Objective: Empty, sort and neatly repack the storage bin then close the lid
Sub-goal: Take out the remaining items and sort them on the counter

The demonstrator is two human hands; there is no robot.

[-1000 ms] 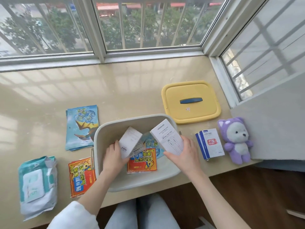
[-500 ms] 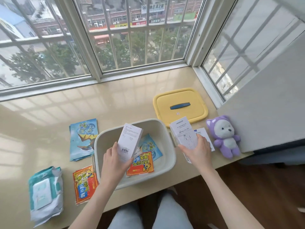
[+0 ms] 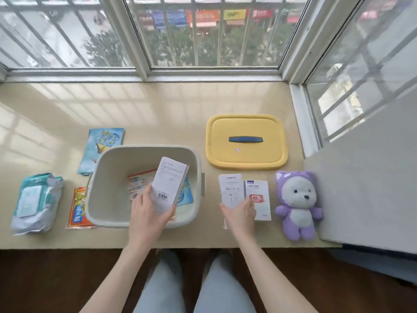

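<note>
A person's left hand [image 3: 146, 214] grasped a white carton [image 3: 170, 181], fingers wrapped round its lower end, above the open pale storage bin [image 3: 106, 195] on the tabletop [image 3: 158, 109]. We made out a barcode on it, the other print too small to read. Just right of the bin, the right hand [image 3: 240, 213] gripped a second white carton [image 3: 230, 188] lying beside a blue-banded box [image 3: 261, 208] with a red label. Behind these lay the yellow lid [image 3: 247, 157], and farther right a purple plush toy [image 3: 297, 204]. Inside the bin we saw an orange packet [image 3: 141, 184] and a blue packet [image 3: 186, 195], partly hidden by the held carton. Left of the bin lay a second orange packet [image 3: 77, 208] with bold characters, a stack of blue packets [image 3: 101, 147] and a wipes pack [image 3: 36, 202].
</note>
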